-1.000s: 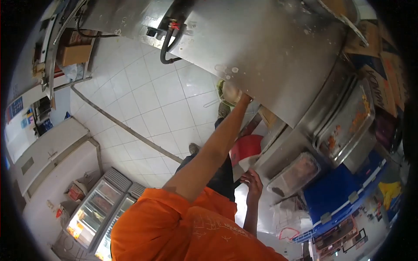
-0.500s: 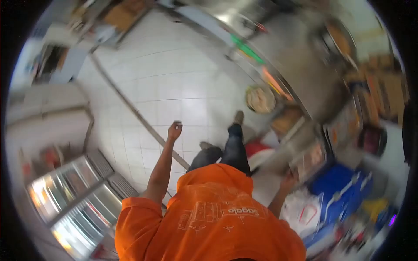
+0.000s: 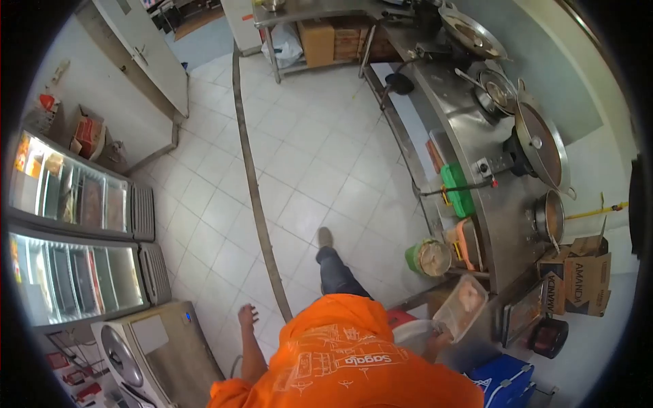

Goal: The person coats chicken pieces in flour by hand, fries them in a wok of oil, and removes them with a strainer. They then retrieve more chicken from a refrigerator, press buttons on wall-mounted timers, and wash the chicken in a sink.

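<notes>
My right hand [image 3: 443,336] grips the near end of a clear plastic container [image 3: 479,314], held at my right side. Pale pinkish pieces, possibly raw meat, lie inside it. Part of that hand is hidden by the container and my sleeve. Out to my left, my left hand [image 3: 248,317] hangs over the tiled floor, fingers apart and slightly curled, with nothing visible in it. A green tub [image 3: 415,258] with pale contents stands on the floor ahead of the container.
A steel counter [image 3: 469,146] with several pans runs along my right. Lit display fridges [image 3: 88,279] and a chest-like appliance [image 3: 166,340] stand left. A dark strip [image 3: 255,197] crosses the floor. Amanda cartons [image 3: 585,285] and a blue box [image 3: 500,381] are at right.
My view has turned and sharpened. The clear container, blurred low at my right before, now shows plainly in my right hand. My left hand has come back closer to my body.
</notes>
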The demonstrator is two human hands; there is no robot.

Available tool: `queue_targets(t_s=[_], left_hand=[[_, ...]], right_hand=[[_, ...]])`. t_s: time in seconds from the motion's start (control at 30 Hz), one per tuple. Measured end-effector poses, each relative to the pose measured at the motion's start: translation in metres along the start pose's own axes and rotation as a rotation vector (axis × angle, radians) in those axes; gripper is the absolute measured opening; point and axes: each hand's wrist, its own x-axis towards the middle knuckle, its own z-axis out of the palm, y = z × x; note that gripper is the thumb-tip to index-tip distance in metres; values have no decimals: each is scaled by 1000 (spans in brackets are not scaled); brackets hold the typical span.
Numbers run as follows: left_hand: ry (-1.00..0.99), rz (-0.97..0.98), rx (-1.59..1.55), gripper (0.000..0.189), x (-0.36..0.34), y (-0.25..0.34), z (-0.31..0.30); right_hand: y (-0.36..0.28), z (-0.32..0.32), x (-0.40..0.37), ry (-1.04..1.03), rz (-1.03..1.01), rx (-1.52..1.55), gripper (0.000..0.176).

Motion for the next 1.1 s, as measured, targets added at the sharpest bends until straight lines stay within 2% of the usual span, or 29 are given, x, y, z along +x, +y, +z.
queue_targets(t_s=[0.07,0.13,0.2,0.27,0.37,0.4,0.43,0.47,0.53,0.6,0.67,0.73,0.77,0.83,0.9,0.97,1.03,1.1], left_hand=[[-55,-14,-44,36,0,18,5],[-93,16,-62,36,14,51,13],[-128,34,-83,36,30,96,14],[-141,167,-95,35,46,147,14],[-126,288,-133,27,92,213,-7],[-94,317,-152,25,103,235,-19],[-19,422,-83,22,113,257,-31],[32,403,-98,23,111,280,-47],[112,386,-190,25,92,325,-75],[194,349,-294,24,91,344,-117],[282,449,-512,23,97,358,-140],[400,387,-599,22,81,373,-167],[467,383,-639,23,86,375,-182],[543,381,-685,23,106,386,-218],[722,450,-733,25,140,406,-270],[797,556,-711,25,182,431,-341],[882,601,-588,25,210,486,-421],[946,848,-624,22,283,520,-514]], right_hand=[[-56,87,0,9,474,24,43],[-99,199,-5,13,650,209,35],[-69,273,10,-109,737,29,32],[-84,380,2,-298,690,-36,13],[-93,549,-27,-591,634,-61,9],[-95,612,-43,-743,641,-103,9],[-99,665,-60,-769,654,-110,18],[-105,714,-76,-779,667,-117,28],[-125,793,-103,-973,675,-161,28],[-138,855,-149,-1083,691,-196,29],[-161,926,-190,-1133,670,-217,28],[-197,957,-223,-1170,657,-260,25],[-200,976,-241,-1256,645,-277,24],[-209,1010,-279,-1404,622,-285,24],[-224,1033,-327,-1429,599,-301,23],[-225,1052,-373,-1441,578,-319,21],[-217,1070,-411,-1506,537,-359,20],[-218,1092,-459,-1523,500,-390,20]])
